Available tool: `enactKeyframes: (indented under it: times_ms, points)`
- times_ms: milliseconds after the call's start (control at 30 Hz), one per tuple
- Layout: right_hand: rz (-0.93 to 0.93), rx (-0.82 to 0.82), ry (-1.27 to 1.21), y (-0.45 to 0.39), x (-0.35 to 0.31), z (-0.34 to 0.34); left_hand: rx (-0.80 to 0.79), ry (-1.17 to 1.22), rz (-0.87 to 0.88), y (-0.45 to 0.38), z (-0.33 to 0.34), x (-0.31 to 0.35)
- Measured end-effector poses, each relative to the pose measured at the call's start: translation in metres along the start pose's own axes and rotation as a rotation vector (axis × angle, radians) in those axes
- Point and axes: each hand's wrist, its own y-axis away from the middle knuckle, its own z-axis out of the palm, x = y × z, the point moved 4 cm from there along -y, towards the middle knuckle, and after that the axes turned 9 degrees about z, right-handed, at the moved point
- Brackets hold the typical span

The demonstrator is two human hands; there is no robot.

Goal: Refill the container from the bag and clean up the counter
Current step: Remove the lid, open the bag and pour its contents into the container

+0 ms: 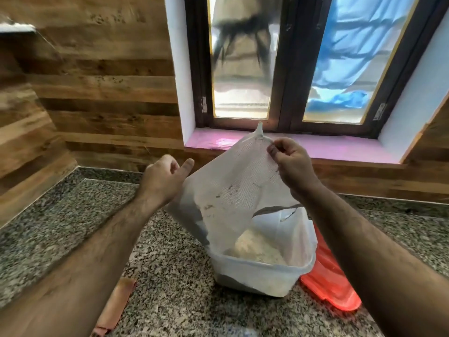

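A white woven bag (pixel 233 188) hangs upside down over a translucent plastic container (pixel 262 271) on the granite counter (pixel 60 222). Pale flour-like powder (pixel 257 249) lies heaped inside the container. My right hand (pixel 290 164) pinches the bag's upper edge near a knotted corner. My left hand (pixel 165 181) is at the bag's left edge, thumb raised and fingers curled; the bag's fold hides whether those fingers hold it.
A red lid (pixel 332 280) lies flat on the counter just right of the container. A folded pinkish cloth (pixel 116 305) lies at the front left. Wood-panelled walls meet at the left corner. A window with a pink sill (pixel 340 149) is behind.
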Motion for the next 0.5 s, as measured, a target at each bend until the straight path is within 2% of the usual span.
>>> enactKeyframes:
  times_ms: [100,133,233,333,433,500]
  points:
    - [0.031,0.009,-0.063,0.001,0.008,0.000,0.033,0.119,-0.158,0.011,0.013,-0.043]
    - [0.041,0.008,-0.078,0.002,0.011,0.000,0.052,0.240,-0.228,0.015,0.021,-0.058]
    - [0.081,-0.009,-0.136,0.004,0.020,0.000,0.137,0.795,-0.455,0.030,0.052,-0.089]
    - [0.111,-0.012,-0.169,0.004,0.026,0.001,0.141,1.180,-0.524,0.045,0.080,-0.086]
    - [0.135,-0.011,-0.204,0.003,0.031,0.003,0.248,1.382,-0.602,0.052,0.097,-0.079]
    - [0.155,-0.012,-0.237,0.002,0.034,0.004,0.253,1.442,-0.658,0.053,0.105,-0.076]
